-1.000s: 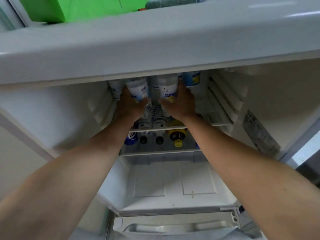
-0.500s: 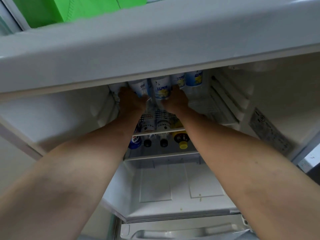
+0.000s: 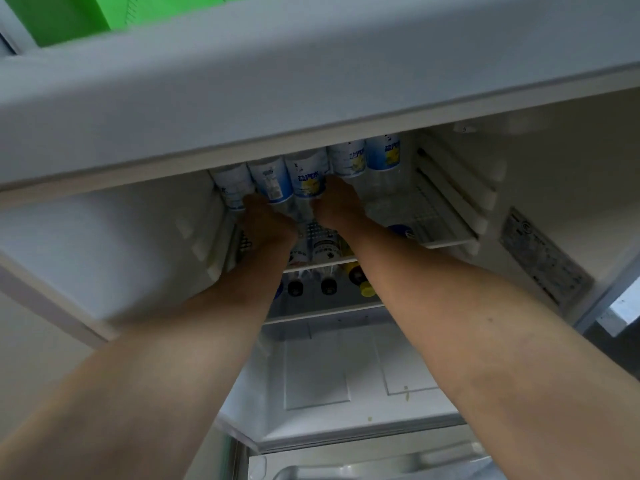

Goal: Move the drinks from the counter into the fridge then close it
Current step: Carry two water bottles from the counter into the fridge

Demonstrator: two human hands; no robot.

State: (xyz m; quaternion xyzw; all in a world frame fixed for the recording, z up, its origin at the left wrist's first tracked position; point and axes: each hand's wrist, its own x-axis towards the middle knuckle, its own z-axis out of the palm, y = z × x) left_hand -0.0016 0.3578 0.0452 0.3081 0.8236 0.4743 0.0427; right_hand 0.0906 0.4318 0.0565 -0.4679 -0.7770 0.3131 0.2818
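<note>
I look down into the open fridge (image 3: 311, 81). Several blue-and-white labelled drink bottles stand in a row at the back of the upper wire shelf (image 3: 436, 220). My left hand (image 3: 266, 220) is wrapped round the lower part of one bottle (image 3: 272, 181). Beside it, my right hand (image 3: 337, 206) holds the neighbouring bottle (image 3: 308, 178). Both bottles stand upright, in line with the row. My fingertips are hidden behind the bottles.
Under the wire shelf, bottles lie on their sides with black caps (image 3: 328, 286) and a yellow cap (image 3: 365, 289) facing me. The white fridge floor (image 3: 346, 375) lies below. A green box (image 3: 79, 15) sits on top of the fridge. A label sticker (image 3: 543, 261) is on the right wall.
Both hands have pushed their bottles further back on the upper shelf, into line with the row. The view has shifted slightly.
</note>
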